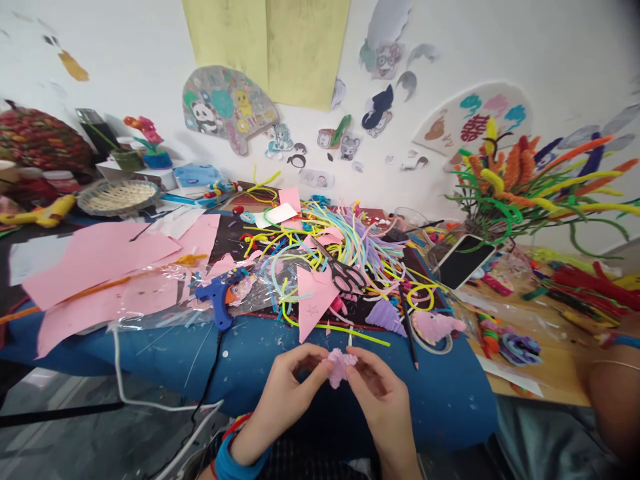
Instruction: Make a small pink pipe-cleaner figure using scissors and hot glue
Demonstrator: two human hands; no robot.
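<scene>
My left hand (285, 393) and my right hand (383, 393) meet in front of the table's near edge, both pinching a small fluffy pink pipe-cleaner piece (340, 365) between the fingertips. Just beyond it lie a pink paper triangle (314, 297), black scissors (347, 275) and a tangled heap of coloured pipe cleaners (345, 247). A blue glue gun (219, 298) lies to the left, its cable hanging over the edge.
Pink paper sheets (100, 267) cover the left of the blue table (250, 360). A phone (464, 259) leans at the right by a bouquet of pipe-cleaner flowers (510, 180). A pencil (409, 330), purple cone (385, 315) and woven basket (117, 195) also lie about. Another person's arm (613, 393) is at the right edge.
</scene>
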